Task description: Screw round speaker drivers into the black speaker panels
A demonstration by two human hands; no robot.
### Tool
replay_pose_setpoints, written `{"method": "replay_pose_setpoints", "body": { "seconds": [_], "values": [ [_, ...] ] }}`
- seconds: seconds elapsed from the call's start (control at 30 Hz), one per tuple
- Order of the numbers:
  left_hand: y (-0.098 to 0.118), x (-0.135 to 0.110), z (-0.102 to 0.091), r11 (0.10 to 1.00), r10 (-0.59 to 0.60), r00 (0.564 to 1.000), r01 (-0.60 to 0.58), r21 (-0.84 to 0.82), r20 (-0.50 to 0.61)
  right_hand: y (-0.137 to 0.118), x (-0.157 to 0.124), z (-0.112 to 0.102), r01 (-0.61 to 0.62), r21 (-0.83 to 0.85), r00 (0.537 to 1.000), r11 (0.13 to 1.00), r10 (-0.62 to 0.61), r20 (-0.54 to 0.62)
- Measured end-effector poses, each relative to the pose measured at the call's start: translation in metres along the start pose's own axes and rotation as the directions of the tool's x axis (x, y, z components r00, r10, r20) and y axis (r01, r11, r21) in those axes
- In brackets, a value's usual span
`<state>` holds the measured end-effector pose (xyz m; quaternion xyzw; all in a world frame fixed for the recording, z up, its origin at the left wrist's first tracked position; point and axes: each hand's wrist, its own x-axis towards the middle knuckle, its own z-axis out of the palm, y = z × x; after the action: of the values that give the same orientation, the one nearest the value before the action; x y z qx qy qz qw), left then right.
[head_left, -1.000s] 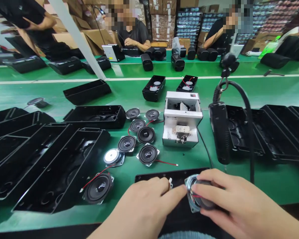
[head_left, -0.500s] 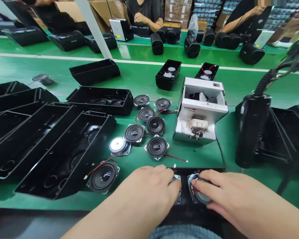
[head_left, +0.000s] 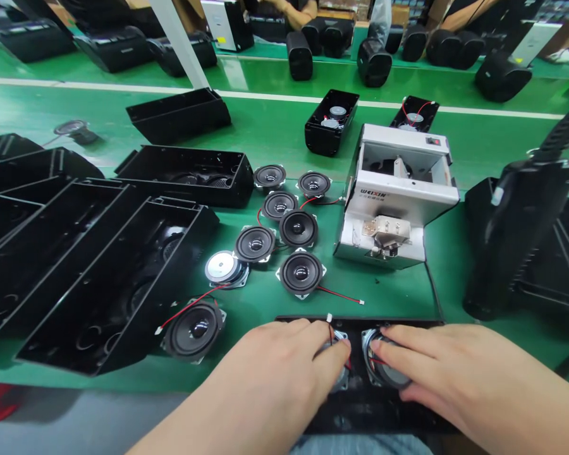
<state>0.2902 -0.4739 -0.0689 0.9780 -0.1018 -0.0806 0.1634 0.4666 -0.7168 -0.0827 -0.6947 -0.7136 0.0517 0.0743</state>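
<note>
Green table (head_left: 384,294) stretches before you, where your left hand (head_left: 284,361) lies over the left speaker, its grip I cannot tell, and your right hand (head_left: 448,361) grasps the right speaker (head_left: 392,374), both speakers being in the black case (head_left: 374,414).

Black and silver all over a super green bench (head_left: 251,303)
The near case (head_left: 384,414) is plain black, and the right-hand speaker (head_left: 386,375) in it is grey with a silvery rim. Loose speakers (head_left: 301,273) have blackish cones and silvery corners, red leads (head_left: 341,295) and white plugs (head_left: 361,302). The boxy machine (head_left: 408,202) is pale grey with black-and-red lettering (head_left: 373,193), and a white stripe (head_left: 275,97) cuts across all that green.
</note>
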Motion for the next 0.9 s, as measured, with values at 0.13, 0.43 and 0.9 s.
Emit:
{"method": "replay_pose_setpoints", "body": {
  "seconds": [0.13,0.43,0.9],
  "values": [
    [0.001,0.0,0.003,0.999,-0.053,0.998,0.053,-0.004,-0.023,-0.005,0.0,-0.002,0.019,-0.103,0.999,0.994,-0.023,-0.041],
    [0.001,0.001,0.005,0.998,-0.064,0.993,0.061,-0.033,-0.103,-0.004,-0.001,-0.005,-0.034,-0.095,0.991,0.995,0.021,-0.131],
    [0.004,-0.001,0.012,0.995,-0.091,0.993,0.088,-0.045,-0.08,-0.002,-0.002,-0.008,-0.084,0.065,0.985,0.994,0.093,-0.148]
  ]
}}
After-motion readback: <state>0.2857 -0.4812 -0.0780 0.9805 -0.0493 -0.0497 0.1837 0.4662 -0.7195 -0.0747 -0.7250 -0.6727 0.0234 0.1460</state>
